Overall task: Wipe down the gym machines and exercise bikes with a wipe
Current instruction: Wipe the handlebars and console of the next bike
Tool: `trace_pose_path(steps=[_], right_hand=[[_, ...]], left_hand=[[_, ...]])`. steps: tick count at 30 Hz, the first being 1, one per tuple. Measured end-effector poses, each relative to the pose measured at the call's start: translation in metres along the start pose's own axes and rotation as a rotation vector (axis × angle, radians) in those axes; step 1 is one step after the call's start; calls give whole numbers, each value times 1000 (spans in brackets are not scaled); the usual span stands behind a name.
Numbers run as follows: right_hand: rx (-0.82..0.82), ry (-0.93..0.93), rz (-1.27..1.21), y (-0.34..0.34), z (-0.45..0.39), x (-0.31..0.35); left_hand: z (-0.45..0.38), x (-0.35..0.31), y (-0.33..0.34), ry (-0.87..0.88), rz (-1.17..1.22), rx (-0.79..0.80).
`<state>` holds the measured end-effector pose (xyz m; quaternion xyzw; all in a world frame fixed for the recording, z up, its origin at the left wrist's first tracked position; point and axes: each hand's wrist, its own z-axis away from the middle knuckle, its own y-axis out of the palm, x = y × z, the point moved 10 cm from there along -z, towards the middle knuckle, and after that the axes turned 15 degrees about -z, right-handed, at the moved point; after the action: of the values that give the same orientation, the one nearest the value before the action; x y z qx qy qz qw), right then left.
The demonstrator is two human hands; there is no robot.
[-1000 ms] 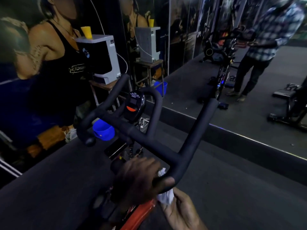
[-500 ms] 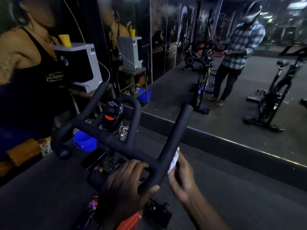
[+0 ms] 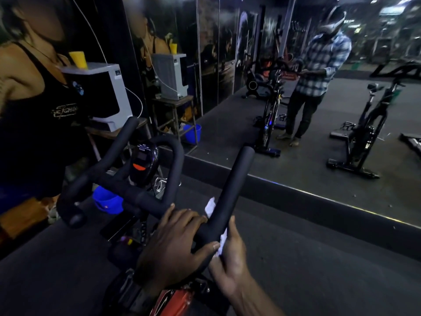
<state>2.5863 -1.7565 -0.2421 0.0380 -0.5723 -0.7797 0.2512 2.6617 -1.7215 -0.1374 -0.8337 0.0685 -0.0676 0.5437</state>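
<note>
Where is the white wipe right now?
In the head view, low and just right of centre, the crumpled white wipe is wrapped round the base of the black bike handlebar's right-hand horn, pressed there by the right hand, beside the left hand.

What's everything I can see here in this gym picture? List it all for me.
handlebar: one, black, on the near bike, centre
console: one, black with an orange mark, behind the handlebar
wipe: one, white, wrapped round the handlebar's right horn
blue cup: one, under the handlebar's left side
white machine: one, on a stand at left, yellow cup on top
blue bucket: one, seen in the mirror
left hand: grips the handlebar bend
right hand: holds the wipe against the right horn
</note>
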Motion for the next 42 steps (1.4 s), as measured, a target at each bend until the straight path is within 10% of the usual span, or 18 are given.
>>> trace_pose_path(steps=[10, 17, 26, 34, 42], right_hand=[[72, -112, 106, 71, -66, 101], [234, 162, 74, 34, -26, 17], [82, -131, 167, 118, -101, 151], [337, -1150, 1574, 163, -48, 169], [849, -1259, 2056, 123, 11, 90]], left_hand=[[1, 8, 4, -27, 20, -44], [0, 6, 4, -18, 28, -73], [2, 9, 7, -33, 18, -71], [1, 7, 2, -28, 22, -70], [2, 8, -5, -40, 45, -72]])
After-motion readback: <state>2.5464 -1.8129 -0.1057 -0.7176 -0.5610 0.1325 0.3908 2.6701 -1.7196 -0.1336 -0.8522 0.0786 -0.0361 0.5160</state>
